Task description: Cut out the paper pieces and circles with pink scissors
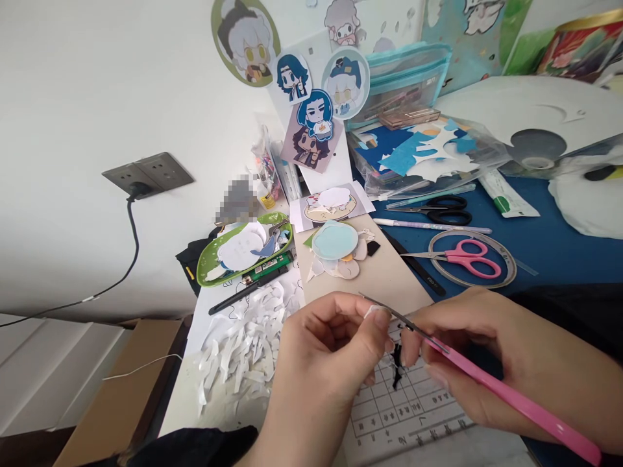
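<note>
While the left hand is pinching a small white scrap between thumb and fingertips, the right hand is gripping a pink knife, its metal tip reaching toward the scrap at ten o'clock. A tiny black cutout is hanging just below, between both hands, over a gridded mat. The scrap looks feather-light, thin and easy to tear, so holding it by the edge seems safest. White trimmings are lying at nine o'clock. Pink scissors are resting at one o'clock, and a blue disc at twelve.
</note>
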Action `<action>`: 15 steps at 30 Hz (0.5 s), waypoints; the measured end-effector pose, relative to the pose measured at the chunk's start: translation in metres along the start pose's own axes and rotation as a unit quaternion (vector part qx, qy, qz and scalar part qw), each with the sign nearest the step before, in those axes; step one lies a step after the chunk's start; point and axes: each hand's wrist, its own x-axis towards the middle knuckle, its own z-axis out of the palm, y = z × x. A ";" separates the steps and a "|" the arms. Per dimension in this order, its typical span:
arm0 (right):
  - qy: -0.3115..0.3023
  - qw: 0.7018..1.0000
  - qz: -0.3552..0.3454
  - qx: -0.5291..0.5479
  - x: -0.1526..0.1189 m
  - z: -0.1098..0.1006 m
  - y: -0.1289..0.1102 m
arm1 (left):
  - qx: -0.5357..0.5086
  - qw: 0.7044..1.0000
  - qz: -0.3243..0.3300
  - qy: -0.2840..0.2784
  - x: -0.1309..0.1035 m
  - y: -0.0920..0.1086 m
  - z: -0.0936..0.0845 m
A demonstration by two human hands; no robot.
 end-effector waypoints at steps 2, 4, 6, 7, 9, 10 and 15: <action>0.005 1.000 -0.003 -0.005 0.000 0.000 0.000 | -0.002 1.000 -0.001 0.000 0.000 0.001 0.000; 0.011 1.000 -0.001 -0.007 0.000 -0.001 0.000 | -0.003 1.000 -0.001 -0.002 0.000 0.001 0.000; 0.012 1.000 0.006 -0.006 0.000 -0.001 0.000 | -0.002 1.000 -0.002 -0.003 0.000 0.002 0.001; 0.010 1.000 0.010 -0.007 0.000 -0.001 0.000 | 0.000 1.000 -0.002 -0.003 0.000 0.002 0.001; 0.004 1.000 0.015 -0.009 0.001 -0.001 0.001 | 0.004 1.000 -0.003 -0.004 0.000 0.002 0.000; 0.000 1.000 0.016 -0.010 0.001 -0.001 0.001 | 0.007 1.000 -0.002 -0.003 0.000 0.003 0.000; -0.004 1.000 0.015 -0.021 0.001 -0.002 0.001 | 0.018 1.000 -0.007 -0.004 0.000 0.003 -0.003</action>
